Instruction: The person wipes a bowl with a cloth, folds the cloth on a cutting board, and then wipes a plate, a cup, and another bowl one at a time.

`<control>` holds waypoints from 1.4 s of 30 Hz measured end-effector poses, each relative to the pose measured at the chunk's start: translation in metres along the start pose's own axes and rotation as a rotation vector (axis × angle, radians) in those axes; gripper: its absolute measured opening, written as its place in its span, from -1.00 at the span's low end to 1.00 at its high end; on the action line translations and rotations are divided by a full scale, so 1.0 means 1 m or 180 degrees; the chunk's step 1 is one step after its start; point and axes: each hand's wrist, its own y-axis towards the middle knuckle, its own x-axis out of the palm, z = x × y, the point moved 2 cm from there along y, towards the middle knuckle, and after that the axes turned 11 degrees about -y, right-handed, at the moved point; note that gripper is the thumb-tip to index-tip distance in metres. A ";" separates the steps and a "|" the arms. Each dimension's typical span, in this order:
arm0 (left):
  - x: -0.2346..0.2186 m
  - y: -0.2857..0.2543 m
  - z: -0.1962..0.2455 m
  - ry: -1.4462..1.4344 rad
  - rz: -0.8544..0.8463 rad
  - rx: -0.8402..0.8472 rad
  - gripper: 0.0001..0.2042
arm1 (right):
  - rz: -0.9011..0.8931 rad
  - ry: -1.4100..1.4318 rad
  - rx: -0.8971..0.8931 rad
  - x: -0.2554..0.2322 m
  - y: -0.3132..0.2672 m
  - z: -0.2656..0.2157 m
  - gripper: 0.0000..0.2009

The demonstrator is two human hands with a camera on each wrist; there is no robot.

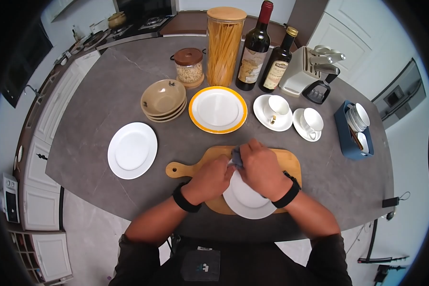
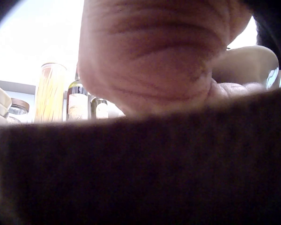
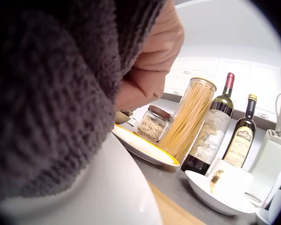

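Observation:
A white plate (image 1: pixel 249 198) is over the wooden board (image 1: pixel 291 164) in the head view. The left hand (image 1: pixel 209 177) grips its upper left rim with curled fingers. Bunched in the fingers of the right hand (image 1: pixel 262 168) is a grey-blue cloth (image 1: pixel 237 158), at the plate's far edge; the two hands nearly meet there. The left wrist view shows the heel of the left hand (image 2: pixel 159 56) above a dark band. Dark fuzzy fabric (image 3: pixel 51 108) fills much of the right wrist view, beside the curled right hand (image 3: pixel 154 61) and above the plate (image 3: pixel 122 187); the fingertips are hidden.
Beyond the board stand a yellow-rimmed plate (image 1: pixel 218 110), stacked bowls (image 1: pixel 163 98), an oats jar (image 1: pixel 189 69), a pasta jar (image 1: pixel 223 47), two bottles and a knife block (image 1: pixel 300 71). Two cups on saucers and a blue basket (image 1: pixel 355 148) are rightward; another white plate (image 1: pixel 132 151) lies left.

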 end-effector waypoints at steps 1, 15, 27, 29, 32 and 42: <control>0.000 0.000 -0.001 -0.0003 -0.0005 -0.0005 -0.76 | -0.0007 0.0002 0.0004 -0.004 -0.001 -0.002 -0.78; -0.017 -0.009 -0.006 -0.2587 -0.0566 -0.1338 -0.71 | -0.0130 0.0639 -0.0612 -0.035 -0.041 -0.027 -0.50; -0.013 -0.005 0.003 -0.0524 -0.0586 -0.0226 -0.66 | -0.0494 0.1077 -0.0942 -0.062 -0.099 -0.036 -0.51; -0.014 -0.005 0.002 -0.0507 -0.0596 -0.0264 -0.65 | -0.0648 0.1046 -0.0771 -0.068 -0.112 -0.023 -0.53; -0.014 -0.005 0.004 -0.0408 -0.0670 -0.0334 -0.65 | -0.0521 0.0515 -0.0391 -0.070 -0.129 0.007 -0.55; -0.009 -0.005 -0.003 -0.0265 -0.0499 0.0087 -0.72 | 0.0307 0.0342 -0.0302 -0.024 -0.050 0.044 -0.55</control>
